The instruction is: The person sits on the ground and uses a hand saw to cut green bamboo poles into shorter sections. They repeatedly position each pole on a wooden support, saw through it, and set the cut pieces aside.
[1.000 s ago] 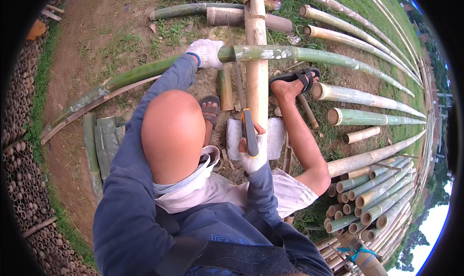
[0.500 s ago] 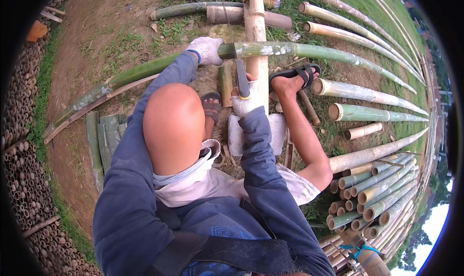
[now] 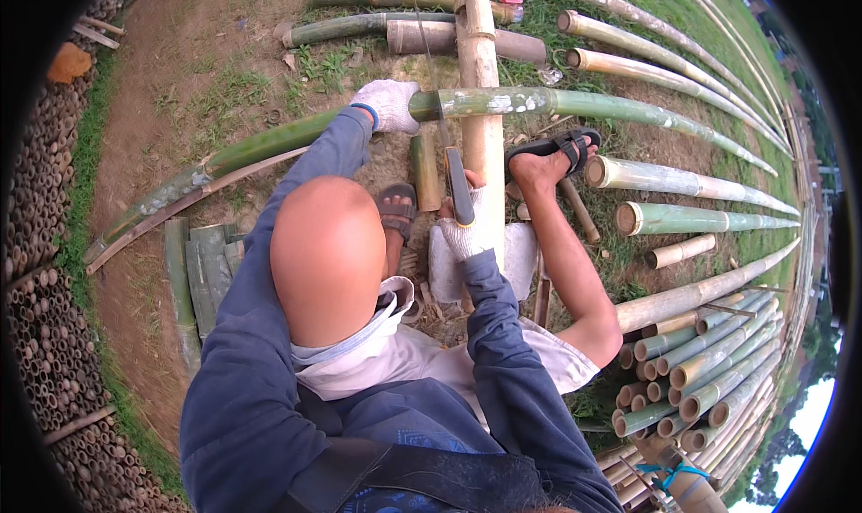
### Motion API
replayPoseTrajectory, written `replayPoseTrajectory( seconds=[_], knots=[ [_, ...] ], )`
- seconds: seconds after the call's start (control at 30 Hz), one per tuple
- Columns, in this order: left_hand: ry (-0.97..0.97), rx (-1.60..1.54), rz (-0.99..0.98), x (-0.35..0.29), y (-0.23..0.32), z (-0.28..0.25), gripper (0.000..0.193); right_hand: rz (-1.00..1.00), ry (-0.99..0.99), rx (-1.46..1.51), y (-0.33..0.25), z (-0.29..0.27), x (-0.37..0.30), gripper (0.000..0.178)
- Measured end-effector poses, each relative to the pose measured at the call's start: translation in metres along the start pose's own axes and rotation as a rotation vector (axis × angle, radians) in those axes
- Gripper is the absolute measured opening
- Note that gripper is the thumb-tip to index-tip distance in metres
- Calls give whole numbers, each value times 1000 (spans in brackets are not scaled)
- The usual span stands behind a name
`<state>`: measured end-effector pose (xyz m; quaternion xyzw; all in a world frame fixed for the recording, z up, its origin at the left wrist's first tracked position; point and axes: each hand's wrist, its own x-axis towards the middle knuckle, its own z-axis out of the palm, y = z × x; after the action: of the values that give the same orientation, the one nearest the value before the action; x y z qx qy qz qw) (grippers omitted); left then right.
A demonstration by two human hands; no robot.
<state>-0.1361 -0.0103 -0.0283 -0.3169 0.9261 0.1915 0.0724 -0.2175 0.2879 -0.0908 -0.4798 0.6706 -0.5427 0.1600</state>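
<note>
A long green bamboo pole (image 3: 611,107) with white patches runs left to right in front of me. My left hand (image 3: 386,105), in a white knit glove, is closed around it left of the saw. My right hand (image 3: 467,228), also gloved, is wrapped round the dark, yellow-edged handle of a hand saw (image 3: 459,188). Its thin blade lies across the pole just right of my left hand, pointing away from me. Beneath the pole, a pale bamboo post (image 3: 483,158) stretches away from me; the pole rests across it.
Several bamboo poles (image 3: 669,179) fan out on the right, above a stack of cut bamboo (image 3: 709,365). Short green pieces (image 3: 206,266) lie at left beside a split strip (image 3: 171,220). Bundled bamboo ends (image 3: 40,351) line the far left. My sandalled feet flank the post.
The saw has been drawn back toward me, with my right hand lower and nearer my body. My left hand keeps its hold on the pole. The whole view has shifted slightly.
</note>
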Motion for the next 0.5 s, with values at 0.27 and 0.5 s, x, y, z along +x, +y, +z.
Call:
replayPoseTrajectory(
  seconds=[0.27, 0.5],
  knots=[
    [-70, 12, 15, -24, 15, 5, 65, 46, 5, -53, -18, -4, -21, 67],
    [33, -90, -88, -7, 44, 15, 87, 394, -37, 177, -40, -6, -34, 71]
  ],
)
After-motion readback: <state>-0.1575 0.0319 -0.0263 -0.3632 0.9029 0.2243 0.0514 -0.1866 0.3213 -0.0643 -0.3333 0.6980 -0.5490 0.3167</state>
